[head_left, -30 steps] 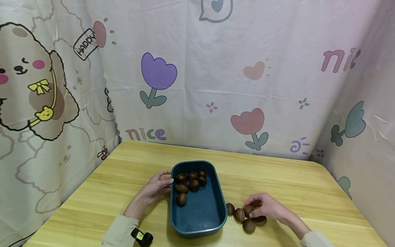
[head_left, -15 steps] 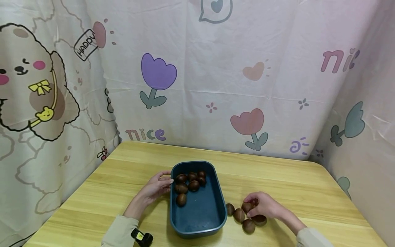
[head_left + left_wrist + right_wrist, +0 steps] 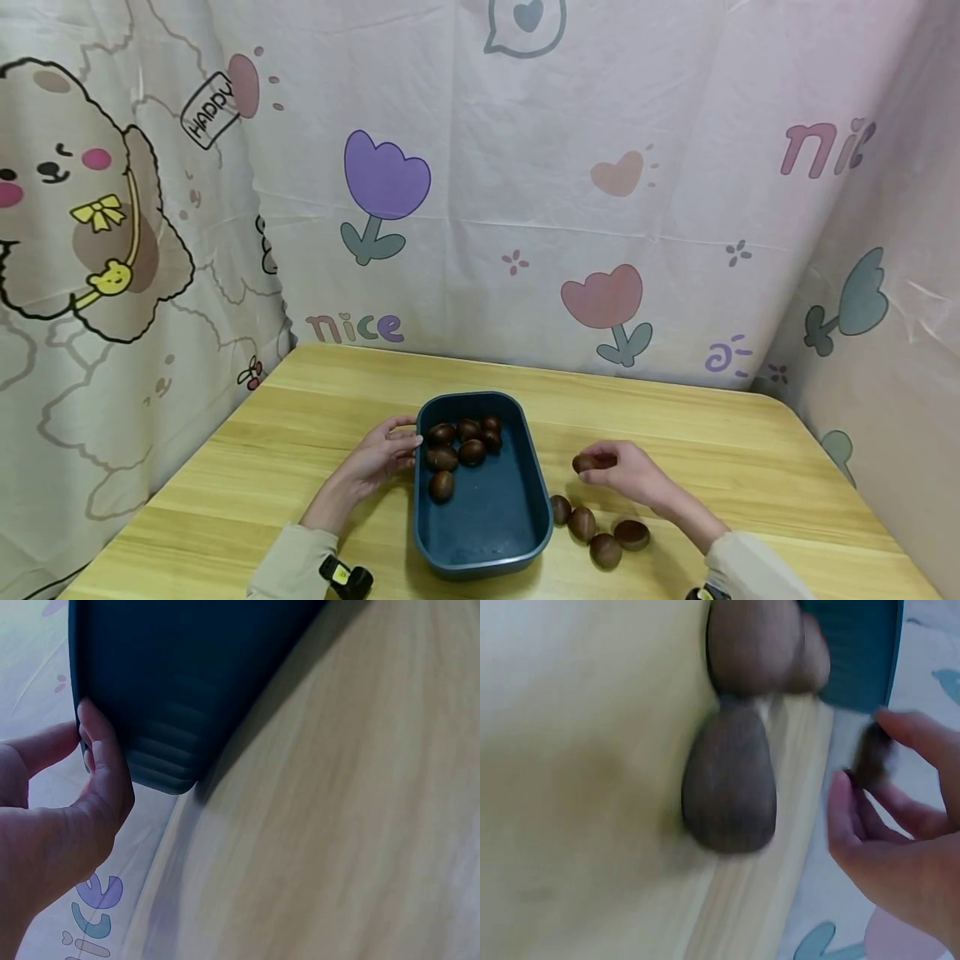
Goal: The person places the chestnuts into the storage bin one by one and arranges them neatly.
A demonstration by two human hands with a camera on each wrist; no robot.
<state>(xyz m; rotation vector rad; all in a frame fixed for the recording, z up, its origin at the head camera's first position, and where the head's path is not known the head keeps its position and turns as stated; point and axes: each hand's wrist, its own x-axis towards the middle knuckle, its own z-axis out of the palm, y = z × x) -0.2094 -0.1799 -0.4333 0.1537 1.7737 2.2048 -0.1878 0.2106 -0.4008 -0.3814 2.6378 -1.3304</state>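
Note:
In the head view, my right hand [image 3: 626, 475] pinches a brown chestnut [image 3: 583, 463] between thumb and fingers, above the table and right of the dark blue box. The right wrist view shows that chestnut [image 3: 874, 754], blurred, at the fingertips. My left hand [image 3: 378, 457] grips the left rim of the box [image 3: 487, 521]. Close up, the fingers [image 3: 109, 761] of that hand lie against the outer wall. Several glossy chestnuts [image 3: 442, 457] sit in the far left part of the box. More lie loose beside it on the right, including one [image 3: 605, 551] nearest the front.
The box stands on a light wooden table [image 3: 352, 375]. A printed curtain [image 3: 487, 183] hangs behind the table and along both sides. Black wrist cameras sit on the sleeves, such as the left camera [image 3: 348, 578].
My right hand has picked one chestnut from the loose group and lifted it up and slightly left, away from the others. The left hand and the box have stayed in place.

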